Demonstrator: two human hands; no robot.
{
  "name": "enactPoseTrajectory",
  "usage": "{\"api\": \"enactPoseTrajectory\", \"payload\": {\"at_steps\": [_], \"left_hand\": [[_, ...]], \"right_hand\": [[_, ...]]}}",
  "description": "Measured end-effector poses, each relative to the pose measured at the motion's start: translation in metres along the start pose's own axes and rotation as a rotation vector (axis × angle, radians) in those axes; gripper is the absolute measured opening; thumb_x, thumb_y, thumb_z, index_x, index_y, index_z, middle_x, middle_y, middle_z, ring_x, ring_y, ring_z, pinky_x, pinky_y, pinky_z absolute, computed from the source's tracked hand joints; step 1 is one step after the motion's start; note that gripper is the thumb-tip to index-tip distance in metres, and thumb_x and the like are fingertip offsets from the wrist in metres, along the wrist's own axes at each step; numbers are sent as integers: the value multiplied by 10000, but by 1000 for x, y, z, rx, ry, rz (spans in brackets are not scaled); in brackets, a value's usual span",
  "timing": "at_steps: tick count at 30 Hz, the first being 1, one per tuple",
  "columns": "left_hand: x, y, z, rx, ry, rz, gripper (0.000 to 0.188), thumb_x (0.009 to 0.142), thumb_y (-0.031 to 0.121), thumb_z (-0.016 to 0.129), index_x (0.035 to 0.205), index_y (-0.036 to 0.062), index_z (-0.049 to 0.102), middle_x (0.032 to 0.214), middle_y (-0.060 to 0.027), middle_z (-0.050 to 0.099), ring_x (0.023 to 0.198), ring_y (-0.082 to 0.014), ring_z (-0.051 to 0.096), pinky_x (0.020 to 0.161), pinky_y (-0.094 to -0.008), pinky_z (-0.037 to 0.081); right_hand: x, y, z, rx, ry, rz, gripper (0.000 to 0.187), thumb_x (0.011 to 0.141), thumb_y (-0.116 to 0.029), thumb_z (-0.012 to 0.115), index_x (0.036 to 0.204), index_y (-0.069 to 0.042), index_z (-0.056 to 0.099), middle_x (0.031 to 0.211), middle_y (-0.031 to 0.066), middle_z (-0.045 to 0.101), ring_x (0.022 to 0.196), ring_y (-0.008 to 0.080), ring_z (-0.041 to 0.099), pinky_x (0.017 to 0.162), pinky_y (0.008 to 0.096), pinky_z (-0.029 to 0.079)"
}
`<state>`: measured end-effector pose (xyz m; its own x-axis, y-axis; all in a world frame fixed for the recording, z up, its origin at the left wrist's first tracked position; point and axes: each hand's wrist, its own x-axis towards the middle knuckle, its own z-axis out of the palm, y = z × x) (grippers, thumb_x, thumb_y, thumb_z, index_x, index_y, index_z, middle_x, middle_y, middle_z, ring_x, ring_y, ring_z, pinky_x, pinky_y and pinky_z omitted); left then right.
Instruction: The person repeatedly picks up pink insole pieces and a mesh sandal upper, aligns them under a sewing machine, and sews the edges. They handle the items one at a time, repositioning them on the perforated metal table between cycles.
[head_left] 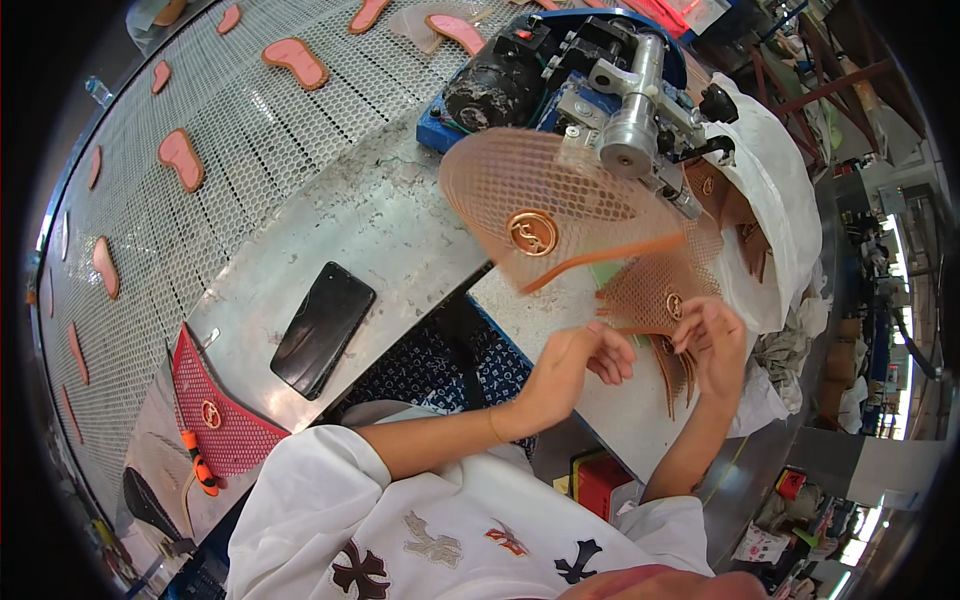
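Left hand (565,368) and right hand (715,350) are up and apart, both loosely curled. Ahead of them there's a kinda blurry tan mesh piece (565,190) with a round gold emblem (532,233).

Shirt (450,500): white, loose
Sleeves (305,475): short, plain white
Crosses (361,573): two, dark, flared arms
Patch (434,541): pale grey
Emblem (506,540): red-orange, small
Left wristband (493,424): thin, yellowish

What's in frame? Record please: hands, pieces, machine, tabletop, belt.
Left hand: fingers curled, no held item visible
Right hand: fingers curled, beside tan mesh pieces; contact unclear
Machine: blue and metal, large tan mesh panel at its head
Tabletop: black phone, red mesh piece, orange-handled tool
Belt: honeycomb, scattered pink pieces
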<state>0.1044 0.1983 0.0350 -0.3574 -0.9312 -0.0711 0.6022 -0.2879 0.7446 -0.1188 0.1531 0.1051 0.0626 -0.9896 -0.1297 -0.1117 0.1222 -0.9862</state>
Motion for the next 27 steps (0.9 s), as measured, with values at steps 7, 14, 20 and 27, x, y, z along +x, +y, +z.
{"api": "enactPoseTrajectory", "payload": {"at_steps": [7,14,20,27], "left_hand": [[-8,12,-51,169,203,70,556,1099,339,293,950,-36,675,826,-104,688,737,-160,646,725,-292,528],[-50,32,-86,284,273,162,507,1097,350,341,1002,-40,652,853,-95,680,776,-156,634,755,-281,509],[-92,61,-125,388,320,231,492,1088,352,367,1074,-48,652,908,-121,693,828,-173,655,770,-302,514],[-161,71,-166,1137,490,279,411,1053,309,460,1129,-46,655,985,-126,706,883,-162,662,802,-291,514]], "right_hand": [[-8,25,119,-287,44,-328,457,963,-313,695,1260,26,618,1126,129,687,1037,203,644,926,316,484],[29,14,191,-156,6,-362,457,952,-263,705,1299,17,603,1211,154,682,1134,224,636,1011,378,458],[54,-10,269,309,-10,-248,344,1049,-305,557,1016,-5,720,924,77,758,848,111,708,665,235,488],[-16,-10,363,-251,-423,-784,240,910,-157,605,948,61,698,783,162,678,791,354,651,826,451,502]]}}
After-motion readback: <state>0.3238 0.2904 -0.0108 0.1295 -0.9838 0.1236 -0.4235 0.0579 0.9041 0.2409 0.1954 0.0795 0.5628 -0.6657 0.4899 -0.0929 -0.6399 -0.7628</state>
